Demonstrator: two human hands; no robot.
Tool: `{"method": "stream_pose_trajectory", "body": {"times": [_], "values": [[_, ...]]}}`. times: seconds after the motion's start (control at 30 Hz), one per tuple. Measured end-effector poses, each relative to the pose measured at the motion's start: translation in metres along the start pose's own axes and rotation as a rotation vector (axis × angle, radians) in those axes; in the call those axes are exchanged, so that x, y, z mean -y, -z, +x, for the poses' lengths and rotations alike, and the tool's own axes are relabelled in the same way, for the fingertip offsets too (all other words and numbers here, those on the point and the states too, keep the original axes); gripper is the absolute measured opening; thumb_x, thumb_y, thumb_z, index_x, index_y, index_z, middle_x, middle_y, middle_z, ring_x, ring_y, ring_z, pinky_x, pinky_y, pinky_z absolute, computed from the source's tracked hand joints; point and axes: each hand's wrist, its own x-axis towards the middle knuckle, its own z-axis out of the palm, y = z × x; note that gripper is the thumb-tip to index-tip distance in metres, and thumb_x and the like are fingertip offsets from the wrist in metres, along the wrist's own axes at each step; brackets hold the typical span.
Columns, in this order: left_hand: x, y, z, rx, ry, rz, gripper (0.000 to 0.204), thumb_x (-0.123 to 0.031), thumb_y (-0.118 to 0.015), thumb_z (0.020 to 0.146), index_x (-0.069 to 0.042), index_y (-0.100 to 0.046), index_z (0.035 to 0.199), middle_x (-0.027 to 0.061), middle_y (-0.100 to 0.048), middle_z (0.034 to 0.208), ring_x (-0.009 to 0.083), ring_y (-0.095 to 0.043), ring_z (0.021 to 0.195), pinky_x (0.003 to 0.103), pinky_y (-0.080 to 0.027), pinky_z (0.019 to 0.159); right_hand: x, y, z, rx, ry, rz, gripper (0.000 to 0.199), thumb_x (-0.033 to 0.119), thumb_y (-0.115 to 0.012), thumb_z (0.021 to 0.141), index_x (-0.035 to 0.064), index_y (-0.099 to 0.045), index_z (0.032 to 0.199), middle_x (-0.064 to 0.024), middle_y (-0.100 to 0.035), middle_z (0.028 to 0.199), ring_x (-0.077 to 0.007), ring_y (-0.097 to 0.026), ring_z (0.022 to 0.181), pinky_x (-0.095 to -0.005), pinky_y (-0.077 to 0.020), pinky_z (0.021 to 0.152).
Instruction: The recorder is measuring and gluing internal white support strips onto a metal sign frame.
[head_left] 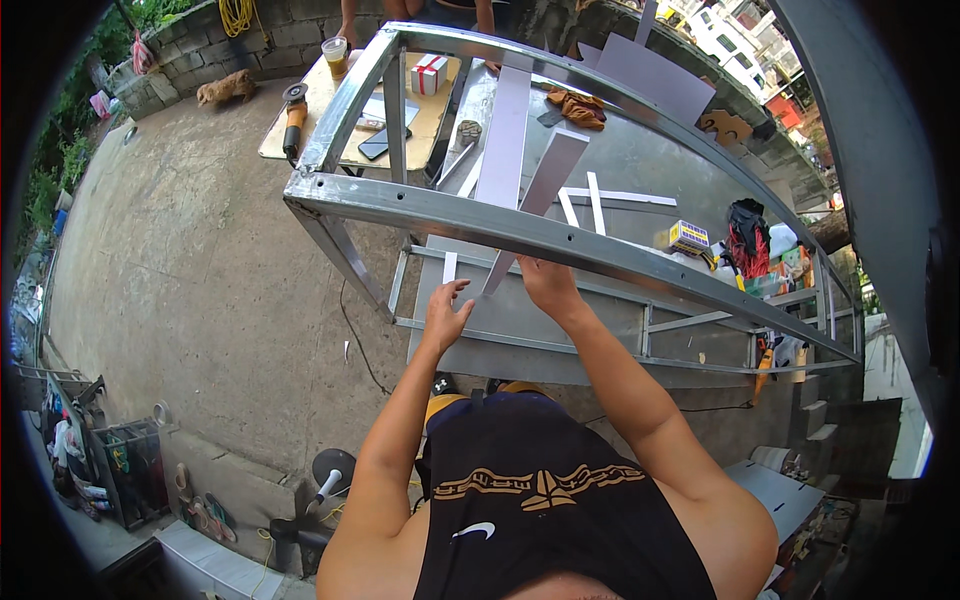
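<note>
A tall box frame of silvery metal channel [440, 212] stands in front of me on the concrete floor. My right hand [545, 283] reaches just under its near top rail and grips the lower end of a long grey strip [548, 180] that leans up through the frame. My left hand [447, 312] is a little lower and to the left, fingers spread, holding nothing. A second, wider grey strip [504, 135] lies next to the first one, across the top of the frame.
A grey sheet [520, 340] lies under the frame. Behind it are a board [345, 150] with an angle grinder [293, 115], a cup [335, 55], a phone and a small box. A dog [226, 88] lies by a block wall. Tools and bags [748, 240] sit right.
</note>
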Motion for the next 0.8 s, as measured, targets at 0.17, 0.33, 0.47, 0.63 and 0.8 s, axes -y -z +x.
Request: {"method": "stream_pose_trajectory", "body": {"times": [0.17,0.33,0.47,0.63,0.8], "values": [[-0.003,-0.003,0.007,0.010,-0.064,-0.059,0.042,-0.010,-0.074,0.081,-0.009,-0.062,0.121,0.0141,-0.066,0.113,0.0307,-0.062,0.101,0.040,-0.050,0.090,0.015,-0.003,0.010,0.013,0.061,0.138,0.031,0.000,-0.058,0.089,-0.0001,-0.053,0.120,-0.0217,-0.064,0.103,-0.0387,-0.062,0.098,-0.0408,-0.0475,0.086],[0.022,0.006,-0.005,-0.015,0.039,-0.020,0.040,-0.008,-0.072,0.084,-0.004,-0.063,0.122,0.0152,-0.068,0.113,0.0266,-0.066,0.099,0.037,-0.053,0.088,0.000,-0.011,0.011,0.025,-0.015,0.186,0.034,-0.003,-0.058,0.087,0.0013,-0.054,0.120,-0.0190,-0.066,0.101,-0.0364,-0.063,0.097,-0.0386,-0.0487,0.085],[0.034,0.019,-0.014,-0.006,0.153,-0.021,0.039,-0.009,-0.071,0.085,-0.004,-0.063,0.122,0.0153,-0.069,0.112,0.0257,-0.067,0.097,0.036,-0.053,0.086,-0.007,-0.019,0.012,-0.031,0.098,0.138,0.032,-0.004,-0.058,0.086,0.0000,-0.055,0.118,-0.0190,-0.066,0.100,-0.0365,-0.064,0.097,-0.0391,-0.0487,0.085],[0.045,0.026,-0.022,-0.040,0.199,-0.035,0.036,-0.009,-0.068,0.086,-0.005,-0.064,0.121,0.0154,-0.070,0.110,0.0254,-0.068,0.094,0.036,-0.054,0.085,-0.023,-0.027,0.010,0.001,0.051,0.128,0.017,0.004,-0.055,0.099,-0.0010,-0.058,0.115,-0.0056,-0.062,0.102,-0.0159,-0.058,0.101,-0.0332,-0.0485,0.089],[0.056,0.026,-0.029,-0.052,0.213,-0.019,0.036,-0.009,-0.068,0.086,-0.005,-0.064,0.121,0.0159,-0.070,0.111,0.0254,-0.068,0.095,0.036,-0.054,0.084,-0.024,-0.033,0.005,-0.021,0.037,0.132,0.017,0.007,-0.055,0.101,0.0005,-0.061,0.116,-0.0061,-0.065,0.107,-0.0149,-0.058,0.105,-0.0322,-0.0479,0.092]]}}
